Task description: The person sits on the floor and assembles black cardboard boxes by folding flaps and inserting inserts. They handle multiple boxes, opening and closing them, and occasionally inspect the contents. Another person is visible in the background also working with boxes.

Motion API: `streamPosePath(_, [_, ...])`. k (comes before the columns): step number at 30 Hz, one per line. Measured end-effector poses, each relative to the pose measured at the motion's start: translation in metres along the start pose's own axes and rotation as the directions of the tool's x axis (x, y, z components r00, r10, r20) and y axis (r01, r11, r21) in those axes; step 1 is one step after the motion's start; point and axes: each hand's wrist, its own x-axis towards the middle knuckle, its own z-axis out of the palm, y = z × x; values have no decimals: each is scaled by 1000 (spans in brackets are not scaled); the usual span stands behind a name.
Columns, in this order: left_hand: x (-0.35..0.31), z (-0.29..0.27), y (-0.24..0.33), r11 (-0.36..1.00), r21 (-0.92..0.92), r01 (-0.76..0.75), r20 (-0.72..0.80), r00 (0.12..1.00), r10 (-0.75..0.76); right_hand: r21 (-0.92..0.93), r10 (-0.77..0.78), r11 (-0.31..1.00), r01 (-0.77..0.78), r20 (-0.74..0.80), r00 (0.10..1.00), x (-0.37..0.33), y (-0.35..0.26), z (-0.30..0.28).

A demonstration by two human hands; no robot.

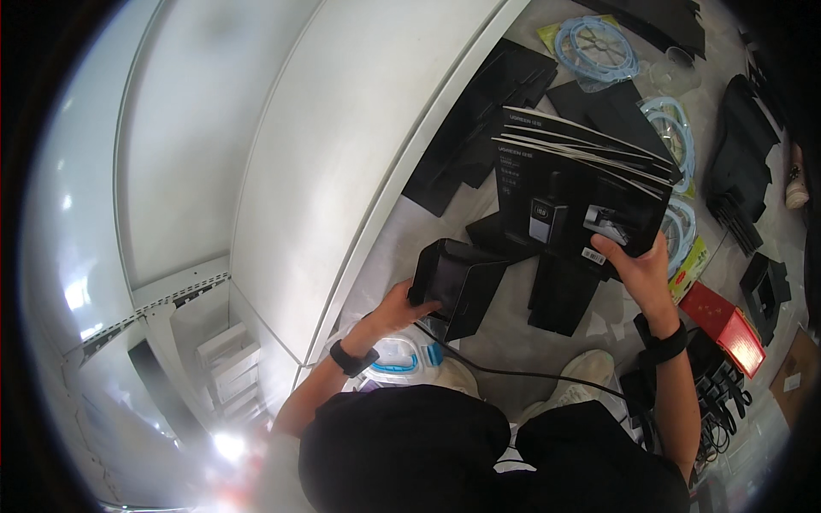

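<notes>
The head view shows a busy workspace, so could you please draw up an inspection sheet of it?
Surface: grey floor, largely covered with things.
Job's things: open black box; fanned stack of flat black printed cartons.
Clutter: pale blue rings in clear bags, a red box, flat black cardboard pieces.
Grips: left grip closed on the box, thumb inside; right grip closed on the stack's lower right corner.
Cables: one black cable runs past the shoes.
Surroundings: tall white panel at left; glare at lower left.
</notes>
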Motion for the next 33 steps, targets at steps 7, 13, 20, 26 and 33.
streamPosePath(7, [3,7,27,993,106,-59,-221,972,81,-25,92,995,-92,15,996,-2,1,0])
streamPosePath(13, [-2,0,61,997,78,-24,-237,971,42,-35,144,989,-144,-5,990,-3,7,-1])
streamPosePath(20, [-14,0,75,990,142,-25,-269,961,63,-53,161,986,-160,13,987,-1,10,1])
streamPosePath(26, [-22,-7,73,998,-7,-63,-215,975,60,-83,175,982,-172,31,984,-4,8,-1])
streamPosePath(33, [-48,-25,95,980,-178,88,-151,982,-116,-92,226,971,-220,70,972,-8,20,1])
